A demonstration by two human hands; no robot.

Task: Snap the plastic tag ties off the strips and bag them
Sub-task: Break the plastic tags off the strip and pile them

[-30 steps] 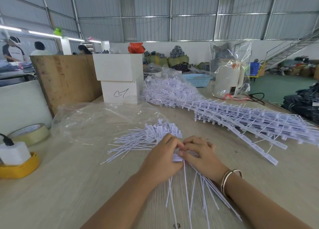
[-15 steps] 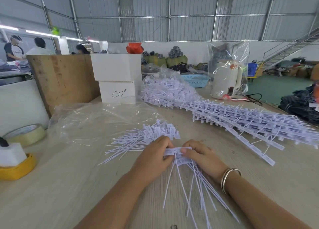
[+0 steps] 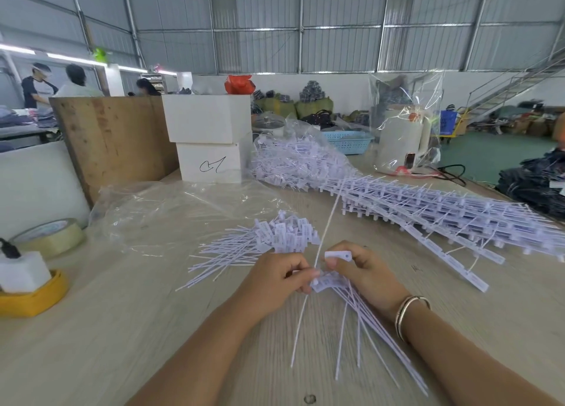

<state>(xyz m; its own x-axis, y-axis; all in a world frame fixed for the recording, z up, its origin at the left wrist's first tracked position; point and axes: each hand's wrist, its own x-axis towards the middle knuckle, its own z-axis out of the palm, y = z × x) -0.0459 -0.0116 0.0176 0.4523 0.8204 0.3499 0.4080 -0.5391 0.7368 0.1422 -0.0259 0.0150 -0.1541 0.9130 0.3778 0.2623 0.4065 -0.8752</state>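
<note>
The stack of unbroken strips (image 3: 458, 219) lies across the table's (image 3: 91, 344) far right, nearer the right hand (image 3: 363, 272); the loose ties (image 3: 275, 240) lie ahead of the left hand (image 3: 272, 283), before the clear bag (image 3: 171, 213). Both hands pinch one small strip piece (image 3: 325, 282) (tails trailing toward the person), the right also curled round a white tab (image 3: 337, 255)

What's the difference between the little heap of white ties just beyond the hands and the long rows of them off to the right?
The loose ties lie singly in a small fanned heap, heads bunched together and tails pointing left. The strips carry their ties joined in regular rows along bars, stacked in a long pile stretching right. The heap is far smaller than the stack. Both are the same white plastic and lie on the wooden table.
</note>
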